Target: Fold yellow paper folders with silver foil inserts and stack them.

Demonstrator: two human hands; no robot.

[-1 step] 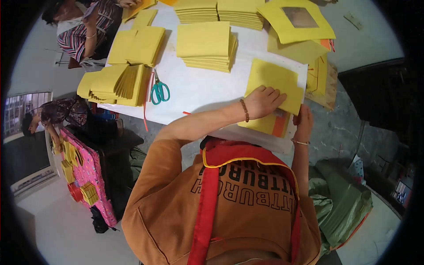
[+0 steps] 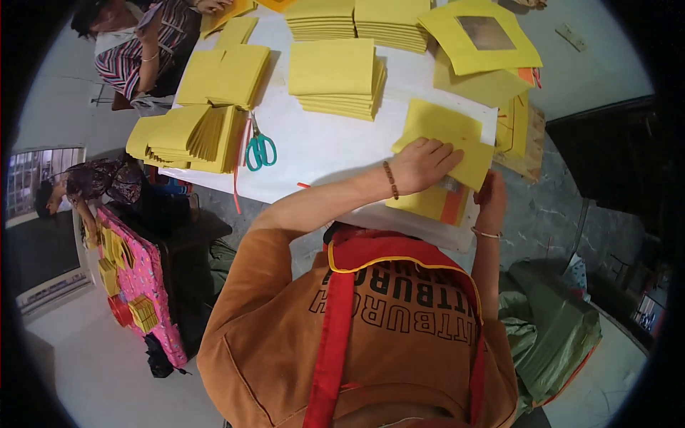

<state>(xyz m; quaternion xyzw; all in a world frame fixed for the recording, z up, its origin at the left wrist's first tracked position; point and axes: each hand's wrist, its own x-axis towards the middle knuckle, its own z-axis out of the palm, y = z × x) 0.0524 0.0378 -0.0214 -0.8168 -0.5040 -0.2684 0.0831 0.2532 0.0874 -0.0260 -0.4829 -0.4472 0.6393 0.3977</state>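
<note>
Folding in hand: left hand [image 2: 421, 165] presses flat, fingers spread, on a yellow sheet [image 2: 446, 139] at the tabletop's [image 2: 321, 150] near right corner; right hand [image 2: 492, 200] pinches its edge. Next, creasing needs firm pressure.

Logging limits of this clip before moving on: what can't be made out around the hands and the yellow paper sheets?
Head view only:
- Right hand: its fingers go under the folded yellow paper sheet, so its grip is hidden.
- Left hand lies flat on that sheet and covers the part beneath.
- Orange-edged yellow sheet below: mostly covered by the sheet and hands.
- Stacks of yellow sheets at the top: cut off by the edge.
</note>
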